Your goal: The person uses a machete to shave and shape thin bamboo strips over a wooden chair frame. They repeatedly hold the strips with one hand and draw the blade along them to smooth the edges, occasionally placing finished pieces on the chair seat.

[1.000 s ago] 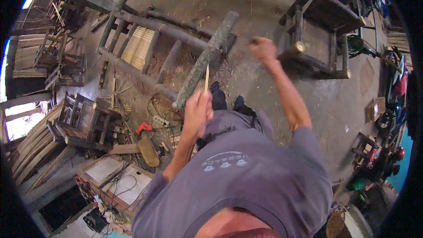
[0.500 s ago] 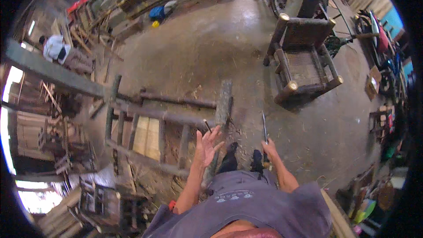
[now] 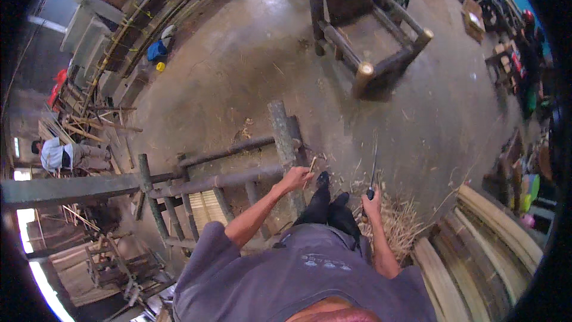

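My left hand [image 3: 296, 177] is closed on a short thin wooden stick [image 3: 313, 164], which points up from the fingers. That hand is beside the thick upright post [image 3: 279, 120] of a dark log-framed bench [image 3: 250, 174]. My right hand [image 3: 372, 204] grips the dark handle of a long, thin-bladed knife [image 3: 374, 167], its blade pointing away from me over the floor. Apart from the bench, the knife touches nothing that I can see. A pale slatted panel [image 3: 205, 207] shows within the bench frame.
A wooden armchair [image 3: 364, 71] with pale log ends stands ahead to the right. Wood shavings [image 3: 398, 226] lie by my right arm, next to long curved pale strips [image 3: 500, 220]. A beam [image 3: 71, 189] crosses at left, with a person [image 3: 56, 155] beyond it. Further off lies a blue object [image 3: 157, 51].
My view has turned to the right, so the armchair appears higher and further left. My left hand, earlier with fingers spread around the stick, has closed and moved right. The knife stays in my right hand.
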